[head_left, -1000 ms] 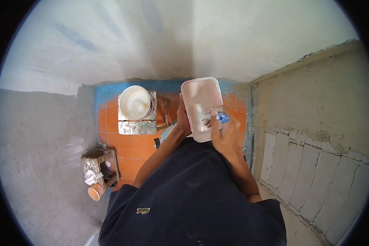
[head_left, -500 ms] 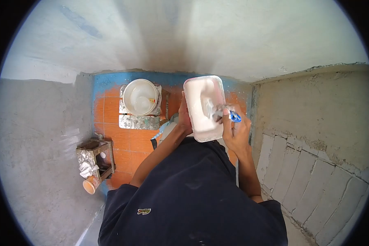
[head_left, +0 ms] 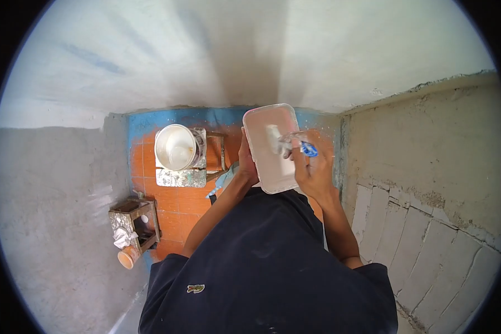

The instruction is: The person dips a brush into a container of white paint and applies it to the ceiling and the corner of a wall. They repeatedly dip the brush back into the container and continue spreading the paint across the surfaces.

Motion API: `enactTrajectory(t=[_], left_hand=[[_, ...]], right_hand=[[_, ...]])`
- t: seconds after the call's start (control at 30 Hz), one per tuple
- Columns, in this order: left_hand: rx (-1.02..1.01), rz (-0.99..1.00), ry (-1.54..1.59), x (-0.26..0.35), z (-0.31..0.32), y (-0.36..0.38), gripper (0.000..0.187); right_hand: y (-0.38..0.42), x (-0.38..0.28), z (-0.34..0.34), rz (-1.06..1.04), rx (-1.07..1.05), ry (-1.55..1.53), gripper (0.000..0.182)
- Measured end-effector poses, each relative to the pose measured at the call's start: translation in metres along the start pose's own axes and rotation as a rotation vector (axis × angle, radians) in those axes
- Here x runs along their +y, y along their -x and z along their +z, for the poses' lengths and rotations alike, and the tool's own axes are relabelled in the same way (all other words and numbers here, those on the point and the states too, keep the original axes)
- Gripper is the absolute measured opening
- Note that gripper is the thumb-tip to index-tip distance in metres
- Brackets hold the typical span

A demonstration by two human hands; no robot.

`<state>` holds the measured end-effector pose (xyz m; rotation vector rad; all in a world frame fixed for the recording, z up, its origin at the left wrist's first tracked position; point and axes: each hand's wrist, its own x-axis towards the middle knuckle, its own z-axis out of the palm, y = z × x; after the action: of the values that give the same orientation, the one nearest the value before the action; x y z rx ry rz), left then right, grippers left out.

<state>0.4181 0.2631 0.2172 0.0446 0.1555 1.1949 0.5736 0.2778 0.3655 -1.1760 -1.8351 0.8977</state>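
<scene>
A pale rectangular paint tray [head_left: 268, 173] is held out in front of my torso. My left hand [head_left: 247, 161] is closed around its left side, some fingers hidden beneath it. Whitish, faintly pink paint lies inside. In my right hand [head_left: 316, 173] is a paintbrush [head_left: 309, 149] with a blue handle end, gripped over the right half of the tray. Its bristle end, coated in white, dips toward the paint near the tray's middle.
A white bucket [head_left: 160, 147] stands on a paint-spattered stool [head_left: 179, 178] at left. Nearer me is a smaller stool [head_left: 121, 218] bearing a crumpled white cloth [head_left: 124, 237], with an orange cup [head_left: 128, 257] beside it. A partly whitened wall [head_left: 328, 55] rises ahead; grey walls flank both sides.
My right hand and the brush have shifted slightly left within the tray. The bucket and stools appear a little lower in view as the camera has tilted.
</scene>
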Motion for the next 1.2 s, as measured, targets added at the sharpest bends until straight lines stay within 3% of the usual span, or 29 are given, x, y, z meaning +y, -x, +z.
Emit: enactTrajectory(t=[0.03,0.1,0.17,0.27,0.4,0.43,0.53,0.6,0.63,0.7,0.73,0.8,0.83,0.93,1.07,1.2], left_hand=[[-0.161,-0.026,0.113,-0.008,-0.005,-0.009,0.078],[-0.153,-0.008,0.059,-0.017,-0.002,-0.021,0.078],[0.186,0.086,-0.272,-0.026,0.014,-0.026,0.078],[0.397,0.089,-0.283,-0.04,0.034,-0.037,0.079],[0.261,0.048,-0.153,-0.067,0.026,-0.054,0.079],[0.192,0.028,-0.035,-0.074,0.018,-0.059,0.079],[-0.031,-0.006,0.088,-0.096,0.023,-0.074,0.081],[0.085,0.066,-0.081,-0.112,0.036,-0.086,0.081],[0.282,0.143,-0.247,-0.123,0.046,-0.089,0.081],[0.301,0.158,-0.186,-0.139,0.045,-0.096,0.081],[0.123,0.092,0.039,-0.143,0.037,-0.1,0.08],[-0.03,0.037,0.19,-0.156,0.029,-0.104,0.08],[-0.006,0.051,0.116,-0.161,0.03,-0.106,0.08],[0.042,0.076,0.006,-0.172,0.039,-0.112,0.081],[0.022,0.045,-0.071,-0.178,0.042,-0.119,0.084],[0.013,0.058,-0.033,-0.184,0.048,-0.122,0.086]], right_hand=[[0.002,0.003,-0.003,0.004,-0.013,-0.056,0.013],[0.006,0.016,-0.012,-0.009,-0.082,-0.05,0.016],[0.014,0.023,-0.033,0.118,-0.069,-0.135,0.017],[0.012,0.036,-0.072,0.131,0.029,-0.239,0.019],[0.01,0.056,-0.097,0.116,0.182,-0.433,0.019],[0.01,0.07,-0.094,-0.057,0.157,-0.303,0.016],[0.014,0.074,-0.115,-0.173,0.002,-0.101,0.011],[0.025,0.079,-0.132,-0.127,0.092,-0.198,0.009],[0.029,0.076,-0.145,-0.116,0.143,-0.201,0.01],[0.036,0.086,-0.152,-0.167,0.266,-0.249,0.012],[0.038,0.094,-0.154,-0.16,0.191,-0.182,0.011],[0.04,0.105,-0.165,-0.144,0.052,-0.048,0.011],[0.042,0.106,-0.172,-0.198,0.094,-0.038,0.013],[0.051,0.091,-0.2,-0.073,0.216,-0.263,0.015],[0.047,0.11,-0.213,0.006,0.052,-0.324,0.017],[0.053,0.12,-0.219,0.006,0.188,-0.554,0.023]])
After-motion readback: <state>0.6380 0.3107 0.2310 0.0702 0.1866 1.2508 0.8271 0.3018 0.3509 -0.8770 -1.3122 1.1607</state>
